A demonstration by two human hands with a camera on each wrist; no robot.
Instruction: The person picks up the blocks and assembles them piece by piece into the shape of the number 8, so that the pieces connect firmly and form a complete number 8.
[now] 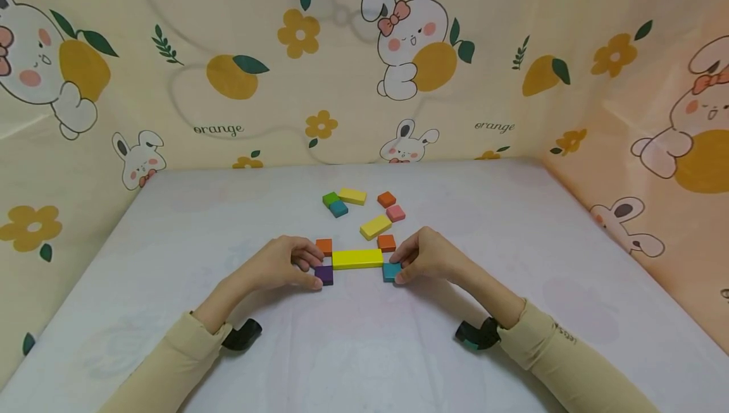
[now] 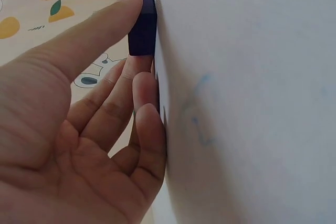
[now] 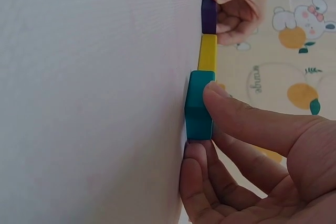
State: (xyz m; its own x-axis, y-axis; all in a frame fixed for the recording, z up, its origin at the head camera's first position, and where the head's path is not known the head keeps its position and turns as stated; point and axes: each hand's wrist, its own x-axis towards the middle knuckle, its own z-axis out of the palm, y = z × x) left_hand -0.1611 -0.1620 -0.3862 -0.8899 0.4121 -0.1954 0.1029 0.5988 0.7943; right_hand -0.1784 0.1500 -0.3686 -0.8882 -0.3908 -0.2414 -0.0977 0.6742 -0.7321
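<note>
My left grip [image 1: 287, 264] pinches a purple block [image 1: 324, 276] at the left end of the long yellow block [image 1: 357, 259], while my right grip [image 1: 429, 253] pinches a teal block [image 1: 390, 272] at its right end. The yellow block lies flat on a white desk [image 1: 353, 350], faintly marked with blue; beyond it are two orange blocks [image 1: 324, 246], one by each far corner, and a scatter of coloured blocks [image 1: 376, 228]. Farther past it and on both sides, cream cloth [image 1: 342, 84] printed with rabbits and oranges hangs.
</note>
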